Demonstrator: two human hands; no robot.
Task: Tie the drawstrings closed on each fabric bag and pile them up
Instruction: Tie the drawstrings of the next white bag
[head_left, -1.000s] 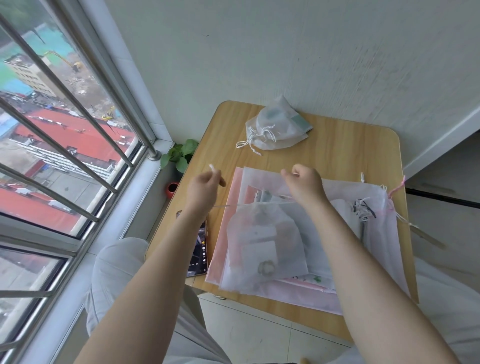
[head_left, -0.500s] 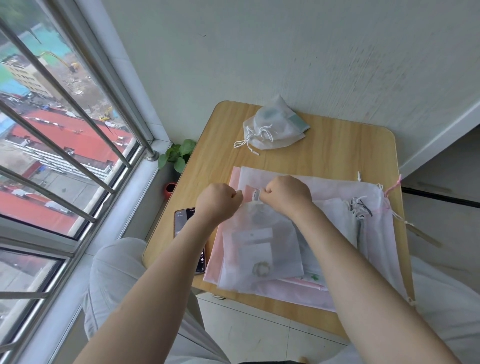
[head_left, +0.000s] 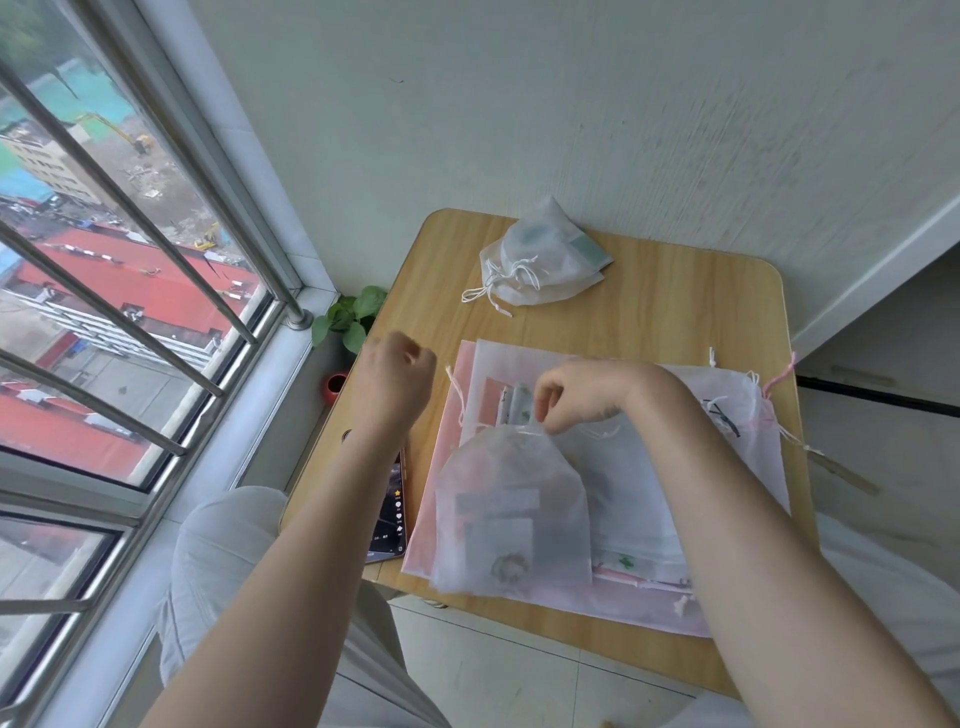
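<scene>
A small sheer white drawstring bag (head_left: 511, 509) with cards and a ring-shaped item inside lies on a stack of flat white and pink bags (head_left: 613, 467) on the wooden table (head_left: 675, 312). My right hand (head_left: 576, 397) pinches the drawstring at this bag's gathered neck. My left hand (head_left: 395, 382) hovers left of it with fingers curled. A loose white cord end (head_left: 454, 392) lies just beside that hand, and I cannot tell if they touch. A pile of tied white bags (head_left: 540, 265) sits at the table's far edge.
A phone (head_left: 392, 519) lies on the table's left edge beside the stack. A small green plant (head_left: 353, 317) in a red pot (head_left: 336, 384) stands on the floor by the barred window (head_left: 156, 291). A wall runs behind the table.
My hands pulled the cords apart, came together over the bag's neck, and now the left hand has drifted left and up. The bag's mouth is gathered tighter.
</scene>
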